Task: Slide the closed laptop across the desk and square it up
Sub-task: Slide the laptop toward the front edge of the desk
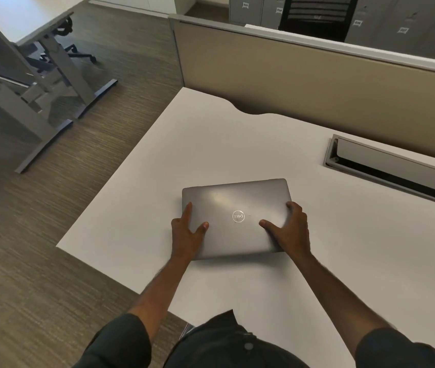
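Note:
A closed grey laptop with a round logo on its lid lies flat on the white desk, near the desk's middle. My left hand grips the laptop's near left corner, thumb on the lid and fingers along the left edge. My right hand holds the near right corner, thumb resting on the lid and fingers curled over the right edge. The laptop sits slightly turned relative to the desk's near edge.
A grey cable tray slot is set into the desk at the far right. A tan partition wall runs behind the desk. The desk's left edge drops to carpet; another desk frame stands at the far left.

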A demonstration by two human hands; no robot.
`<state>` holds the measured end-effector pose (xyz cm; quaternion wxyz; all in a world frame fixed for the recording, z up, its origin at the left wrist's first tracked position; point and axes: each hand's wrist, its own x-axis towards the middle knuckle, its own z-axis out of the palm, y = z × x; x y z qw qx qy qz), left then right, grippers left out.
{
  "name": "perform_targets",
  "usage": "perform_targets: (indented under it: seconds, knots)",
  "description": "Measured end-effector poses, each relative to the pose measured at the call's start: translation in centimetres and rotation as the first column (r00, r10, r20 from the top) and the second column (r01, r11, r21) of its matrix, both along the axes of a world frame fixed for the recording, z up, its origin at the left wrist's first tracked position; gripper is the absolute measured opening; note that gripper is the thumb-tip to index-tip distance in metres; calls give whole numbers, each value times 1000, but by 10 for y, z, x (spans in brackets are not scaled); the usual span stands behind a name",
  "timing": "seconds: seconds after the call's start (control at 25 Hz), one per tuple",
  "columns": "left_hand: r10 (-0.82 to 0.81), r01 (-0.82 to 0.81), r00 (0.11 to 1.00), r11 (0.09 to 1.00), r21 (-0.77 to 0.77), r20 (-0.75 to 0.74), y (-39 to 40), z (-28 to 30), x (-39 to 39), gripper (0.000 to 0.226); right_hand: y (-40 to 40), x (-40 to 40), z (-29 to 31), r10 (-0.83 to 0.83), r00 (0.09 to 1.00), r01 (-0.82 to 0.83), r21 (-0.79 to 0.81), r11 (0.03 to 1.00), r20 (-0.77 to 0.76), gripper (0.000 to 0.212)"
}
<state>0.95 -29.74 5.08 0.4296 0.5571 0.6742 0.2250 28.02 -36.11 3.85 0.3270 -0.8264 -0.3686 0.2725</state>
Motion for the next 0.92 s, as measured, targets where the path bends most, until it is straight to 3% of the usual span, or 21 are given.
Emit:
perform_targets:
  seconds: [0.28, 0.64, 0.76, 0.92]
  knots:
    - [-39, 39, 999, 999, -35, -11, -25, -17, 3, 79, -34, 1, -22, -13, 1000, 13, -42, 999, 2, 100]
    - [-134, 132, 989, 991, -36, -63, -36, -29, 2, 78, -63, -4, -41, 1, 990, 4, -35, 999, 144, 90]
    - [-221, 215, 957, 975, -52, -189, -41, -32, 2, 73, -67, -7, -44, 39, 969, -19, -83, 996, 245, 84]
    - [-313, 343, 828, 939, -20, -466, -47, -33, 2, 66, -71, -11, -45, 61, 940, -20, -125, 992, 335, 78]
